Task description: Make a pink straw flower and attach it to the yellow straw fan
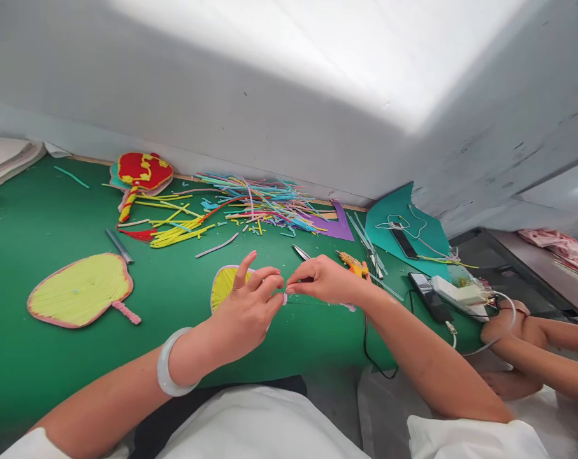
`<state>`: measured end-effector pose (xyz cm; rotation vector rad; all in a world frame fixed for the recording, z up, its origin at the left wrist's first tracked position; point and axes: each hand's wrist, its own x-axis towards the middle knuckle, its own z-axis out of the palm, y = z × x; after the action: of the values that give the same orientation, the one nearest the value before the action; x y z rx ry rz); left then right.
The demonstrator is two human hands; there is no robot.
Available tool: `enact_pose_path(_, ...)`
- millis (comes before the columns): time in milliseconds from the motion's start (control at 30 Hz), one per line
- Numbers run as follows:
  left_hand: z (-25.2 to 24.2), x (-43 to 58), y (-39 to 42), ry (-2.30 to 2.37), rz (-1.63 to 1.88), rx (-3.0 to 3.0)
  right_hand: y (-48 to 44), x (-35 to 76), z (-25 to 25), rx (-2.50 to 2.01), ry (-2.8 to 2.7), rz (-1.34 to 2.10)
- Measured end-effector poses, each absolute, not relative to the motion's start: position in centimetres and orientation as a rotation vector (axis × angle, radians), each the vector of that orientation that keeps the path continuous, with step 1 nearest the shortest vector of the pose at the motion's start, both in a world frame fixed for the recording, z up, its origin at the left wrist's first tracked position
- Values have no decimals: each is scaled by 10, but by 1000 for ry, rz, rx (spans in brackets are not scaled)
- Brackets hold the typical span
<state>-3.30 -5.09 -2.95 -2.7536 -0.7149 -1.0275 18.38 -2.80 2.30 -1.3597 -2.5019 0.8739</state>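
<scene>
My left hand (pixel 248 306) and my right hand (pixel 320 279) meet above the green table (pixel 30 229), fingertips pinched together on a thin pale strip between them that is too small to name. A half-covered yellow fan shape (pixel 222 284) with a pink rim lies on the table right under my left hand. A white bangle (pixel 167 370) sits on my left wrist. Just behind my right hand lie small scissors (pixel 301 252) and a yellow glue gun (pixel 353 262).
A finished yellow fan (pixel 81 290) lies at left, a red and yellow fan (pixel 140 171) at the back. A pile of coloured strips (pixel 260 204) runs along the wall. Teal card (pixel 403 223), phones and a power strip (pixel 461 296) lie right. Another person's arms (pixel 532 344) rest at the right edge.
</scene>
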Motion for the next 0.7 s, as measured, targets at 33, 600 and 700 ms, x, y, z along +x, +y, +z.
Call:
enact_pose_path(33, -30, -33, -50, -778, -1069, -2748, -29, 184, 16, -1398, -2421, 928)
enact_pose_path(600, -27, -33, -40, -999, -786, -2802, -95, 145, 7, -1067, -2500, -710)
enact_pose_path(700, -28, -33, -42, -957, -743, -2820, -91, 148, 9, -1090, -2485, -619)
